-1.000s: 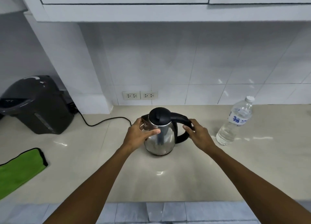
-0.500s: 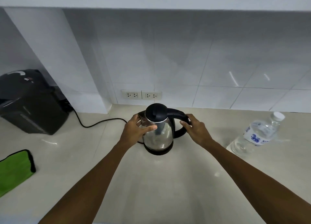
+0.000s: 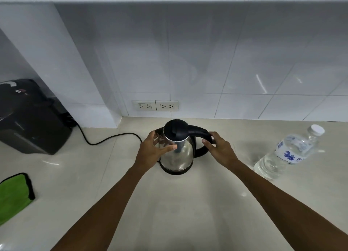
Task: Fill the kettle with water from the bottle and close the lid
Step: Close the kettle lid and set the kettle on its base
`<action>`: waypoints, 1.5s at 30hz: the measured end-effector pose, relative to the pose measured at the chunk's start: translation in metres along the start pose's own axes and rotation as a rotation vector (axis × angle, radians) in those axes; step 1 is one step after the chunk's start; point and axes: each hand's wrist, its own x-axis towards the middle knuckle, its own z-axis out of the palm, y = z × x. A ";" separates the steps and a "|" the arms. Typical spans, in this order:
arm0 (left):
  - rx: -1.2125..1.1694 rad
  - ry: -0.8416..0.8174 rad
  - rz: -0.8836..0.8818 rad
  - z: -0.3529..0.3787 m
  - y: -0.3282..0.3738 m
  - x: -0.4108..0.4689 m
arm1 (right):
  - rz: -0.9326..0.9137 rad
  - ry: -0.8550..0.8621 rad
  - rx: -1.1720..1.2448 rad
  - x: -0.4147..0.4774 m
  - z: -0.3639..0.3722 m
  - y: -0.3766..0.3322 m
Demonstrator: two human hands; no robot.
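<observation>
On the counter [image 3: 188,203] the kettle [image 3: 177,151] stands with its lid [image 3: 175,129] down, the left hand [image 3: 152,152] cupping its steel side, the right hand [image 3: 220,149] curled on its handle [image 3: 197,131], the bottle [image 3: 288,152] well right.

Left hand [image 3: 153,152] cups the kettle [image 3: 178,152]; right hand [image 3: 221,150] grips its handle [image 3: 199,132].
</observation>
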 end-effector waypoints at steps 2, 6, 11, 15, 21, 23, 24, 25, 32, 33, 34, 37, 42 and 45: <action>0.001 0.004 0.001 0.001 -0.002 -0.001 | 0.101 -0.051 0.130 0.003 -0.005 -0.004; 0.015 0.012 -0.007 0.001 -0.003 -0.001 | 0.396 -0.206 0.582 0.006 -0.021 -0.016; 0.030 0.014 -0.013 0.000 -0.001 -0.003 | 0.451 -0.213 0.603 0.013 -0.017 -0.021; 0.034 0.003 -0.015 -0.001 0.002 -0.003 | 0.453 -0.208 0.585 0.015 -0.014 -0.020; 0.010 -0.016 -0.016 -0.001 0.002 -0.003 | 0.449 -0.198 0.564 0.015 -0.013 -0.021; 0.006 -0.014 -0.011 0.000 0.000 -0.002 | 0.447 -0.199 0.560 0.015 -0.013 -0.021; 0.007 -0.011 -0.011 0.001 0.000 -0.003 | 0.447 -0.200 0.557 0.015 -0.013 -0.021; 0.007 -0.009 -0.012 0.001 0.000 -0.003 | 0.446 -0.202 0.552 0.015 -0.013 -0.021; 0.008 -0.003 -0.028 0.003 -0.004 -0.001 | 0.440 -0.209 0.524 0.016 -0.013 -0.020; 0.006 -0.002 -0.027 0.003 -0.004 -0.002 | 0.440 -0.212 0.521 0.015 -0.014 -0.021; 0.009 -0.002 -0.029 0.004 -0.004 -0.001 | 0.437 -0.213 0.516 0.015 -0.014 -0.021; 0.013 -0.008 -0.035 0.003 0.001 -0.003 | 0.429 -0.219 0.486 0.014 -0.017 -0.025; 0.138 -0.035 -0.056 -0.004 0.017 -0.009 | 0.363 -0.197 0.327 0.004 -0.023 -0.037; 0.213 -0.029 -0.033 -0.007 0.026 -0.015 | 0.240 -0.158 0.154 -0.005 -0.027 -0.047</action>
